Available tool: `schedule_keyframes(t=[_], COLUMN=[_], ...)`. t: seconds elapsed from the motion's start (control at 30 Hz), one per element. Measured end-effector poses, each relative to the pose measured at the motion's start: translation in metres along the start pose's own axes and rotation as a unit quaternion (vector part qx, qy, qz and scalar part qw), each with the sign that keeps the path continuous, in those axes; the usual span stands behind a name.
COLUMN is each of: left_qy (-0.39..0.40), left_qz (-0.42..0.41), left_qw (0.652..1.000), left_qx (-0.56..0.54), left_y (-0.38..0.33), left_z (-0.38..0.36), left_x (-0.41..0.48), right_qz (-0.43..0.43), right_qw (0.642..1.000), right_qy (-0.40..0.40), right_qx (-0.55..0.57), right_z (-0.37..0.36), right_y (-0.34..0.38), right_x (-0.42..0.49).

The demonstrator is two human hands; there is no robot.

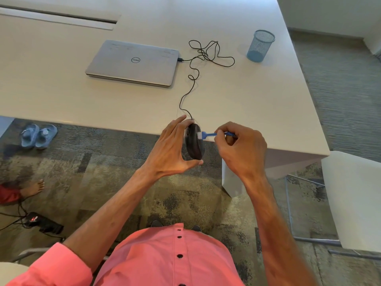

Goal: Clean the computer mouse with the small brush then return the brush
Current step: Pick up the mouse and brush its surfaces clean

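A black wired computer mouse (193, 141) is lifted off the white table, at its near edge, turned on its side. My left hand (173, 147) grips it, thumb under its rear end and fingers over its front. My right hand (241, 147) pinches the blue handle of a small brush (208, 134). The brush's pale bristles touch the right side of the mouse. The mouse's black cable (191, 79) runs in loops across the table to a shut silver laptop (134, 62).
A blue mesh pen cup (260, 46) stands at the back right of the white table (257, 104). A white chair (354, 199) is at the right. On the carpet at left lie blue sandals (39, 135), a black power strip (41, 222) and another person's foot (33, 187).
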State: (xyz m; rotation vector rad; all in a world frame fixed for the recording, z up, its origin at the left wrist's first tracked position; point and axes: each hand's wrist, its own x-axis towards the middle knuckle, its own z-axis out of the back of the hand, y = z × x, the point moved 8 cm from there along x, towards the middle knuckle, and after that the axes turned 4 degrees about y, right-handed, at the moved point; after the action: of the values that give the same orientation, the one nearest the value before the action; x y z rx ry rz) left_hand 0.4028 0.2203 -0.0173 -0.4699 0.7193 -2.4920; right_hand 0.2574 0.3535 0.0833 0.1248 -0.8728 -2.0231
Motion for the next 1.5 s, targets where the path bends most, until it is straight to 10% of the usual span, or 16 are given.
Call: schedule_keyframes(t=[0.6, 0.83, 1.5], left_qy=[0.008, 0.011, 0.011], left_qz=[0.018, 0.014, 0.02], left_qw=[1.0, 1.0, 1.0], left_qx=[0.005, -0.002, -0.012], left_y=[0.006, 0.01, 0.011], left_z=[-0.011, -0.009, -0.005], left_x=[0.0, -0.001, 0.001], right_qz=[0.03, 0.016, 0.174], right_qw=[0.986, 1.0, 0.976], right_qy=[0.116, -0.009, 0.011], right_qx=[-0.116, 0.016, -0.128], right_z=[-0.011, 0.003, -0.008], right_y=[-0.004, -0.008, 0.016], right_x=[0.002, 0.004, 0.002])
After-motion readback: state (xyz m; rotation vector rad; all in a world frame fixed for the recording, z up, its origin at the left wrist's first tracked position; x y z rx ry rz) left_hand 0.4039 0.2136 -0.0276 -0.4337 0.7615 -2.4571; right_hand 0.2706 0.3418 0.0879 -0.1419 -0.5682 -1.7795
